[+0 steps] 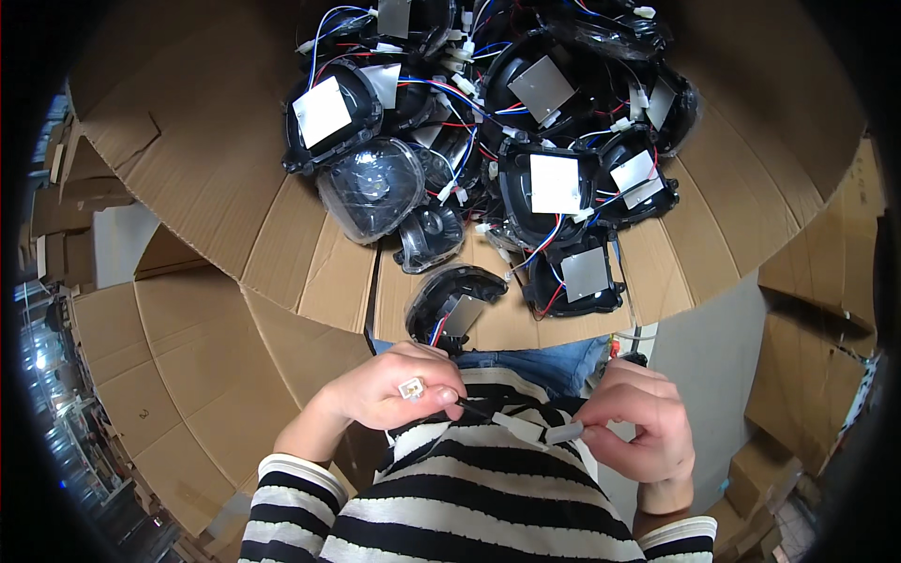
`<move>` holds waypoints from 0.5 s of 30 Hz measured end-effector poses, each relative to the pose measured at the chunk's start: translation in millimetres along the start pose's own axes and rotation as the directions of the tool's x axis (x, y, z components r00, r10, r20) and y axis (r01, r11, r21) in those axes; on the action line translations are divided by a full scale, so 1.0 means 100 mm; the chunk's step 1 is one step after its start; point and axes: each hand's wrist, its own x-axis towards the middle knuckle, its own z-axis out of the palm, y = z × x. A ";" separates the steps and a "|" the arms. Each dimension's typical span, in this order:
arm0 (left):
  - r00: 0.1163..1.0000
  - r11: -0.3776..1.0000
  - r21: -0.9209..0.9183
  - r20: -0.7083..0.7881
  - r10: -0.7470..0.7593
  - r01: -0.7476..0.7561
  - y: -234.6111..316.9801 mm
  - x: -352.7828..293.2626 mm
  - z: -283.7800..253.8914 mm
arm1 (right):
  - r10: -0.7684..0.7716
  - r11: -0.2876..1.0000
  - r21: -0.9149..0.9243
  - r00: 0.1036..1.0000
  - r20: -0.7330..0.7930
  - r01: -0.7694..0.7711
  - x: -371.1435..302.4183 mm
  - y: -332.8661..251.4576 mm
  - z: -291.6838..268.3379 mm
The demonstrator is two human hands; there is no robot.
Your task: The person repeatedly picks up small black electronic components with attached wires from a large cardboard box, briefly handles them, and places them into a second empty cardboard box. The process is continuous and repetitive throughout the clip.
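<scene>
My left hand (404, 385) is closed on a wire lead; a small white plug (411, 388) shows at its thumb side. From its fingertips a dark cable runs to a white connector (518, 429) in front of my striped shirt. My right hand (643, 422) pinches a small grey-white piece (564, 433) that meets or nearly touches the connector's right end; I cannot tell whether they are joined. Just beyond my left hand lies a black lamp unit (456, 298) with a silver plate, its red and blue wires running down toward that hand.
A large opened cardboard box (253, 216) spreads in front of me, with a heap of similar black lamp units with loose wires; one clear-lensed lamp (373, 188) faces up. More cardboard boxes (805, 375) stand at the right. Brown carton panels (169, 375) rise at the left.
</scene>
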 end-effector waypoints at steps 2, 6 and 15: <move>0.999 0.997 -0.063 0.009 -0.037 0.037 -0.01 0.01 0.00 | -0.017 0.999 -0.037 1.000 -0.023 0.017 0.00 0.00 0.04; 0.992 0.984 -0.137 0.075 -0.106 0.115 -0.02 -0.01 -0.03 | -0.081 0.977 -0.197 0.997 0.001 0.079 -0.01 -0.01 0.07; 0.971 0.952 -0.205 0.117 -0.209 0.229 -0.03 0.00 0.11 | -0.154 0.883 -0.432 0.982 0.109 0.186 -0.03 0.05 0.06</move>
